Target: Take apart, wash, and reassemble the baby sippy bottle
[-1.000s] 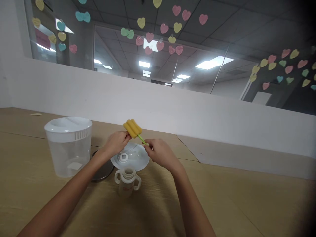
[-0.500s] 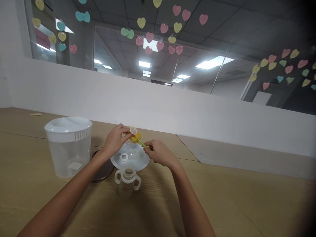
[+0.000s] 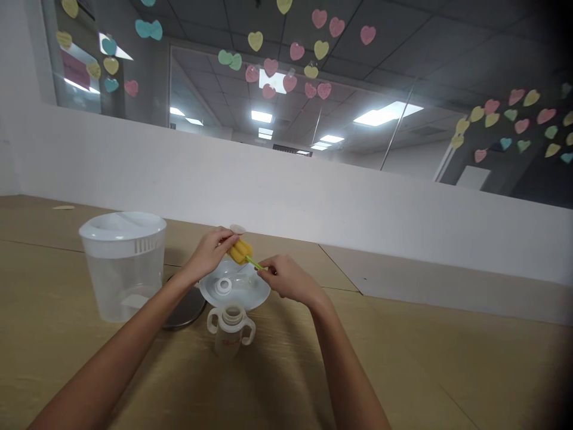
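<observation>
My left hand [image 3: 209, 252] is closed, pinching a small translucent round cap [image 3: 237, 229] at its fingertips. My right hand [image 3: 290, 278] grips the thin green handle of a yellow sponge brush [image 3: 240, 251]. The sponge head lies against the left fingers, just below the cap. Beneath both hands is a pale shallow bowl [image 3: 250, 300] holding a white ring-shaped collar [image 3: 223, 286] and a clear piece whose kind I cannot make out. Nearer to me, a two-handled baby bottle [image 3: 228, 341] stands upright with its mouth uncovered.
A clear bucket with a white lid [image 3: 122, 263] stands at the left. Between it and the bowl lies a dark round tray [image 3: 187, 310], partly behind my left forearm. A white wall [image 3: 277, 191] and a window with heart-shaped notes rise behind the wooden table [image 3: 403, 358].
The cap has tipped from facing me to nearly edge-on and moved slightly up. The sponge head has shifted a little left and shows more fully. Both hands keep their holds.
</observation>
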### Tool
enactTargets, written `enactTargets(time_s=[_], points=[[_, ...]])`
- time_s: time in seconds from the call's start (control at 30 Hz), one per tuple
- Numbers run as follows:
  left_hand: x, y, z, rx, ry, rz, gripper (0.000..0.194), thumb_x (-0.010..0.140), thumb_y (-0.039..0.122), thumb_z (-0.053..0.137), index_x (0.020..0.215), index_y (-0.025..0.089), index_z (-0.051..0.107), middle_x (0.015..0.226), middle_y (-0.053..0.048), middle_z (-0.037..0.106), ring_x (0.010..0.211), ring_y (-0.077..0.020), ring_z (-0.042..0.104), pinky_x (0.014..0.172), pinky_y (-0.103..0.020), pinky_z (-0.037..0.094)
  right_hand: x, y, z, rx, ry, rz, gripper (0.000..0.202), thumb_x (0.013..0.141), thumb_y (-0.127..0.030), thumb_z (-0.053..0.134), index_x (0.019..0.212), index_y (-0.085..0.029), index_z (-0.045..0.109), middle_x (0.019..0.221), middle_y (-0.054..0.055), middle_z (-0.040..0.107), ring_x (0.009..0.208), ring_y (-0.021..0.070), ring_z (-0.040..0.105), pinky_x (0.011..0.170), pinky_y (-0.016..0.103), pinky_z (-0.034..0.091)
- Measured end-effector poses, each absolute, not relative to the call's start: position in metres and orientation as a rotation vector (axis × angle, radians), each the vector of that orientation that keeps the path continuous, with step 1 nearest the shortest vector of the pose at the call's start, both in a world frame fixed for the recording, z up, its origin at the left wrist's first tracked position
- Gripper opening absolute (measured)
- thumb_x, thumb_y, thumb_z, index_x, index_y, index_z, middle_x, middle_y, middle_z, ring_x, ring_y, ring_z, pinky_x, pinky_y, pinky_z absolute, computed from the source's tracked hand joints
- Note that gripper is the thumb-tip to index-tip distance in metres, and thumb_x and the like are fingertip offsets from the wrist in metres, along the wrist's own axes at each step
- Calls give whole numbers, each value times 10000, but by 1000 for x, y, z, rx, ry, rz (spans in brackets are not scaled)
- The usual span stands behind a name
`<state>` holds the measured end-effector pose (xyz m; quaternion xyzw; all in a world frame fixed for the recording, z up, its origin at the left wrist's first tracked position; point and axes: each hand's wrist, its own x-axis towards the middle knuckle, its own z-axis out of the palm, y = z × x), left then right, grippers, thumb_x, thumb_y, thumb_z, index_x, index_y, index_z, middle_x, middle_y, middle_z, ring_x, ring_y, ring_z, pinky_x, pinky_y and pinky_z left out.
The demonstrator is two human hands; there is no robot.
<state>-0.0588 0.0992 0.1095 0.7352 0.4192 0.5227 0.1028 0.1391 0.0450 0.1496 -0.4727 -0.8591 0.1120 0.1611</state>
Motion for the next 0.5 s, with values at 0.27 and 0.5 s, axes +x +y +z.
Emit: enactTargets(time_s=[0.27, 0.5], points=[[-58, 103, 105, 2237, 1150, 1597, 346, 867, 382, 406, 937, 168, 669, 941, -76, 596, 928, -182, 541, 844, -309, 415, 140, 45, 150, -1362, -2419, 256, 240, 829, -206, 420, 644, -142, 558, 539, -16, 485, 467, 70, 442, 480, 193, 294], [-57, 102, 107, 2133, 1173, 1748, 235, 750, 382, 596, 835, 191, 704, 912, -49, 622, 921, -182, 562, 868, -313, 408, 144, 46, 148, -1302, -2596, 654, 234, 834, -273, 425, 703, -143, 568, 507, -29, 466, 399, 76, 453, 410, 178, 306]])
